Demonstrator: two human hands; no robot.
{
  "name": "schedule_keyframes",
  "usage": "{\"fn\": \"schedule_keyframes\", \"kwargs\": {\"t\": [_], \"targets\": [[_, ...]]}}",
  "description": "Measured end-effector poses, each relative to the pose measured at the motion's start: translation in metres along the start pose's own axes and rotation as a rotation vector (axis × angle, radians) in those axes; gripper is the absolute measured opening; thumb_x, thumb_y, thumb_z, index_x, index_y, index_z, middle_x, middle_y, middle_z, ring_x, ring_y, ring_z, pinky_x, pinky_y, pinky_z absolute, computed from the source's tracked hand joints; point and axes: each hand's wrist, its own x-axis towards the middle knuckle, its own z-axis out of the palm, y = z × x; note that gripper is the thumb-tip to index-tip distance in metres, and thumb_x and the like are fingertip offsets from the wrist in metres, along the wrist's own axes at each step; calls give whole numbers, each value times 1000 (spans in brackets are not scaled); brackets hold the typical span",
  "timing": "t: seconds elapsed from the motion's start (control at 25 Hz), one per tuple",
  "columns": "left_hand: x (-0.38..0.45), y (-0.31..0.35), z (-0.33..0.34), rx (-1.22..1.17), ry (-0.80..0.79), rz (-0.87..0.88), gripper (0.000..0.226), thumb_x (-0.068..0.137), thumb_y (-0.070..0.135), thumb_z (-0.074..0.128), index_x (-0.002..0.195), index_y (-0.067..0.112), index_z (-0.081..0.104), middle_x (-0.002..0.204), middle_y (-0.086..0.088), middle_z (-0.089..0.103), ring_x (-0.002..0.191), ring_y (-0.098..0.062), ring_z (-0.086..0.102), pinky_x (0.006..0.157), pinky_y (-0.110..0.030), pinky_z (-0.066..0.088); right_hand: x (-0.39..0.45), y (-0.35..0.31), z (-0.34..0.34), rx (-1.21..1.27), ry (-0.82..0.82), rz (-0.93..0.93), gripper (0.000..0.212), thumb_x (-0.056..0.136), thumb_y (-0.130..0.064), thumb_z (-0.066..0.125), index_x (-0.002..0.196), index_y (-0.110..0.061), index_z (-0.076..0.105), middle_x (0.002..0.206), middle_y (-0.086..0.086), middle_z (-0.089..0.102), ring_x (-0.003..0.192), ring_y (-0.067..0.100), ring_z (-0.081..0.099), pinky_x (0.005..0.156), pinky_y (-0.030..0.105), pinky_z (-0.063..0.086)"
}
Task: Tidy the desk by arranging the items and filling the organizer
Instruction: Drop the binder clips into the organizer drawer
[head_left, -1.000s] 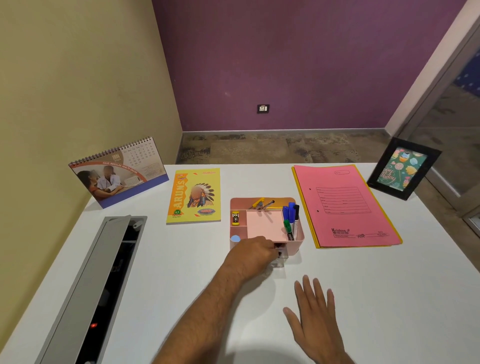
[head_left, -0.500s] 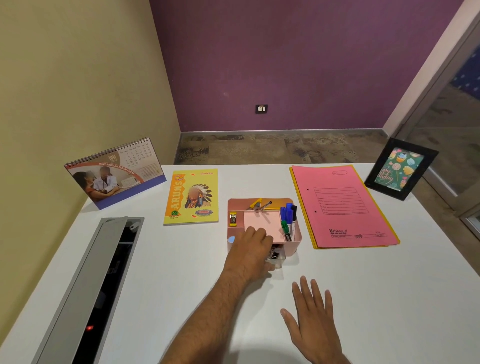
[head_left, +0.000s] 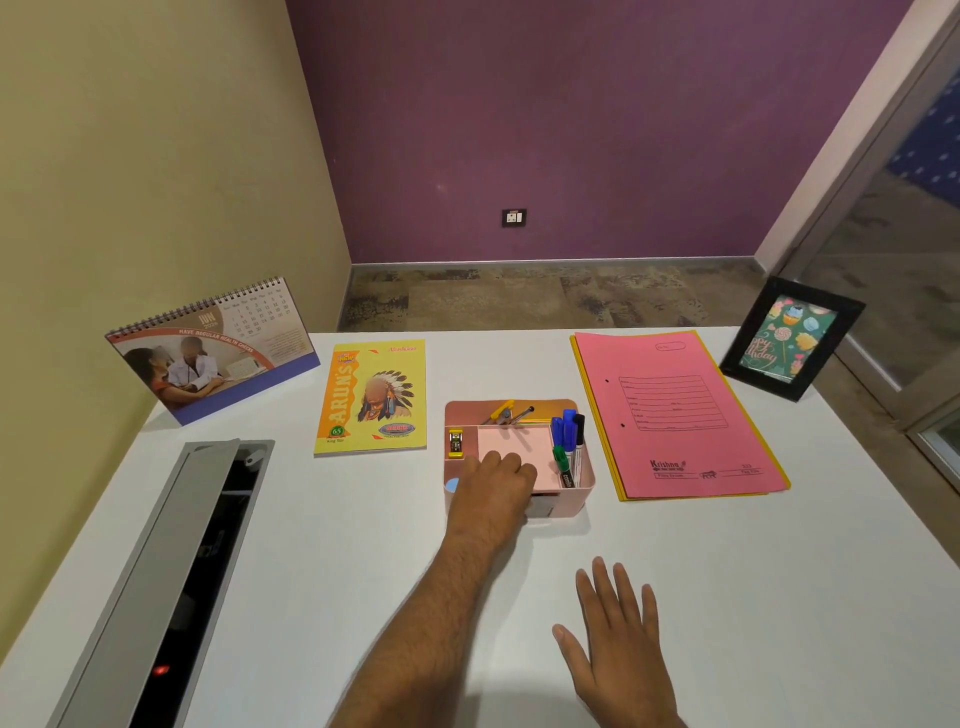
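Left hand (head_left: 493, 488) is resting on pink organizer (head_left: 582, 491) at counter's (head_left: 363, 545) centre, grip hidden, can't tell if closed. Right hand (head_left: 618, 639) is lying flat w/ fingers spread, nearer the viewer.

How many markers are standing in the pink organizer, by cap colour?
Blue-capped markers: 2
Black-capped marker: 1
Green-capped marker: 1
Total: 4, all in the right-hand compartment of the pink plastic desk organizer.
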Motion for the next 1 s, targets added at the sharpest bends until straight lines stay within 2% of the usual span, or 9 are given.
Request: {"fn": "schedule_keyframes", "kwargs": {"t": [0.2,0.32,0.4,0.48,0.52,0.64,0.8,0.92,1.0], "targets": [[5,1,2,20,29,-4,26,94,15,60,119,11,56,117,-10,62,110,-29,52,95,-45,38,0,-1,1,29,-15,22,72,92,-67,28,147,-23,42,159,4,32,149,26,17,117,56,11],[-3,-5,5,-101,123,-15,29,92,33,61,116,18,57,117,-3,61,109,-24,50,91,-41,36,-2,-2,-5,118,-14,33,69,92,-67,29,143,-25,49,156,1,39,147,22,23,120,49,4],[-11,-13,10,-322,333,-159,33,85,48,63,108,24,61,107,5,61,103,-19,48,83,-38,34,6,-4,-16,366,87,114,65,91,-67,33,130,-24,60,143,1,55,137,22,40,119,46,19],[-18,-23,15,-547,578,-396,33,84,50,66,105,25,62,104,8,59,101,-16,47,83,-35,35,23,-11,-43,758,177,311,43,93,-56,47,120,-26,62,125,1,63,122,22,54,105,43,42],[-22,-29,16,-672,632,-529,32,85,46,68,109,25,61,108,7,59,105,-16,48,85,-34,35,33,-17,-59,947,216,406,30,95,-45,53,119,-27,60,122,1,62,119,21,56,100,37,45],[-29,-41,21,-1154,513,-777,41,91,40,63,128,26,54,130,3,54,120,-15,49,93,-31,41,72,-26,-92,1280,169,513,36,101,-30,51,136,-21,52,133,-3,55,123,14,50,104,30,37],[-32,-36,27,-1485,318,-793,40,100,35,51,139,28,50,136,7,56,122,-14,55,98,-29,47,116,-28,-93,1567,1,539,73,82,-72,53,144,-34,42,146,-5,49,131,14,49,113,44,39],[-32,-25,22,-1432,330,-810,34,103,28,43,135,33,54,124,12,63,111,-10,59,81,-17,45,121,-35,-94,1609,18,546,38,100,-45,46,136,-36,51,132,-2,60,122,17,57,104,42,48],[-30,-23,24,-1398,333,-859,38,103,23,40,139,31,52,125,9,63,108,-11,59,73,-13,44,122,-36,-91,1595,28,563,30,103,-36,44,131,-40,54,128,-3,63,119,17,59,102,42,49]]}}
